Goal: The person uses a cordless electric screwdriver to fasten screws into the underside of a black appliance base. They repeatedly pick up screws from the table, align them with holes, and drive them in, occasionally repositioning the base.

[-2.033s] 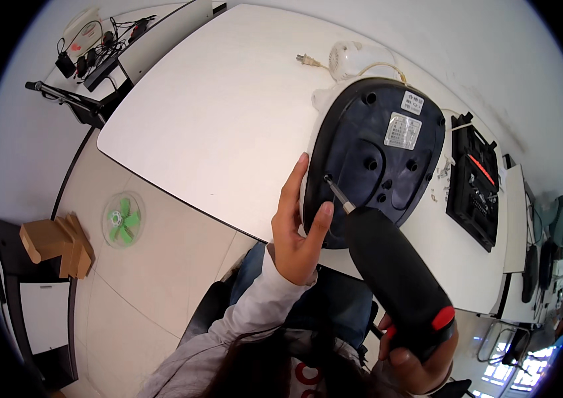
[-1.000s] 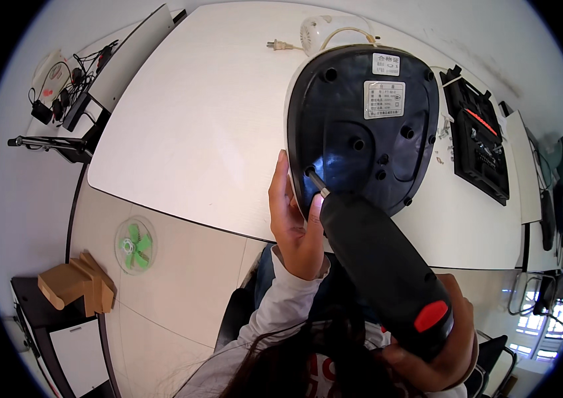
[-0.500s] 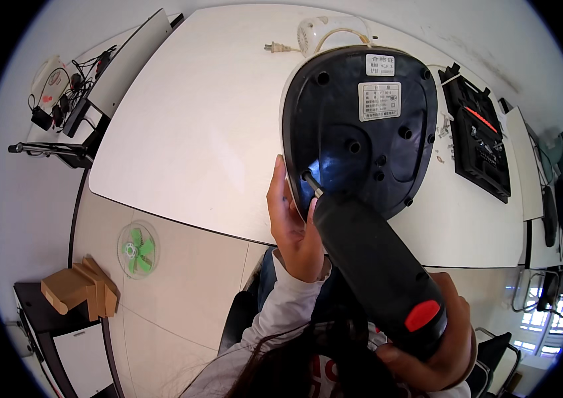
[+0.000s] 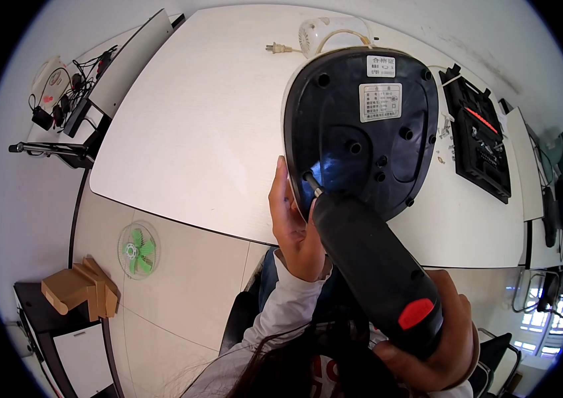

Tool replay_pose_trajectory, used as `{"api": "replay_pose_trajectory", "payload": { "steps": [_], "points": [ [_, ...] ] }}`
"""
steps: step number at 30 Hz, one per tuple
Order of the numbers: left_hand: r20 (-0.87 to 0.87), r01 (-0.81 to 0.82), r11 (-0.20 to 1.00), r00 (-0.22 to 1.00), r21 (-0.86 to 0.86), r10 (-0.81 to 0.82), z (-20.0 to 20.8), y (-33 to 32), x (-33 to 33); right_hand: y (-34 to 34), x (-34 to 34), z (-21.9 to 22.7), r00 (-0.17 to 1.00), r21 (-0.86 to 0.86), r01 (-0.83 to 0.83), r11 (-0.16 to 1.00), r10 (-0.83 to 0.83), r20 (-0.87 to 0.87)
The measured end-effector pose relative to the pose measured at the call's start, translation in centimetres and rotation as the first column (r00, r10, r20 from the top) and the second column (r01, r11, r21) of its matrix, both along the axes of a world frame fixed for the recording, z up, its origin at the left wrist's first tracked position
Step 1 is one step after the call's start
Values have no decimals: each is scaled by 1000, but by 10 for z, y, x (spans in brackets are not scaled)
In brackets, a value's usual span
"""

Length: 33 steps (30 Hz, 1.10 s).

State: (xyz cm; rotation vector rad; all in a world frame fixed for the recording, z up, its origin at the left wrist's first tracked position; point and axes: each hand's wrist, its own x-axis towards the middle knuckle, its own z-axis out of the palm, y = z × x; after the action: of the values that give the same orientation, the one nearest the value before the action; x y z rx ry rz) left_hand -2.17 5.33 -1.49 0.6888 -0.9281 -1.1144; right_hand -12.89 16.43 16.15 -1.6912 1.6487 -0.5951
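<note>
A black oval appliance base (image 4: 348, 113), underside up with labels and several recessed holes, is tilted toward me over the table. My left hand (image 4: 298, 232) grips its lower left edge, thumb against the near rim. My right hand (image 4: 444, 338) is wrapped round the rear of a black cordless screwdriver (image 4: 374, 259) with a red button. The screwdriver's metal bit stands in the hole near the base's lower left edge, and a bluish light shines on the plastic there. Any screw in that hole is hidden.
Behind the base, a white appliance body (image 4: 334, 33) with a cord and plug lies on the white table (image 4: 182, 126). To the right are an open black tool case (image 4: 477, 136) and small loose parts (image 4: 446, 132). A green fan (image 4: 137, 250) is on the floor at left, near cardboard (image 4: 82, 288).
Almost nothing has shifted. The base and my left hand have moved very slightly right, and the screwdriver's rear end a little left; its bit remains in the same hole.
</note>
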Motion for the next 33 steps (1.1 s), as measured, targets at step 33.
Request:
{"api": "replay_pose_trajectory", "payload": {
  "steps": [33],
  "points": [
    [9,-156,988,988,-8,156,5,-5,-8,69,-143,-123,819,-395,317,862,-459,-345]
  ]
}}
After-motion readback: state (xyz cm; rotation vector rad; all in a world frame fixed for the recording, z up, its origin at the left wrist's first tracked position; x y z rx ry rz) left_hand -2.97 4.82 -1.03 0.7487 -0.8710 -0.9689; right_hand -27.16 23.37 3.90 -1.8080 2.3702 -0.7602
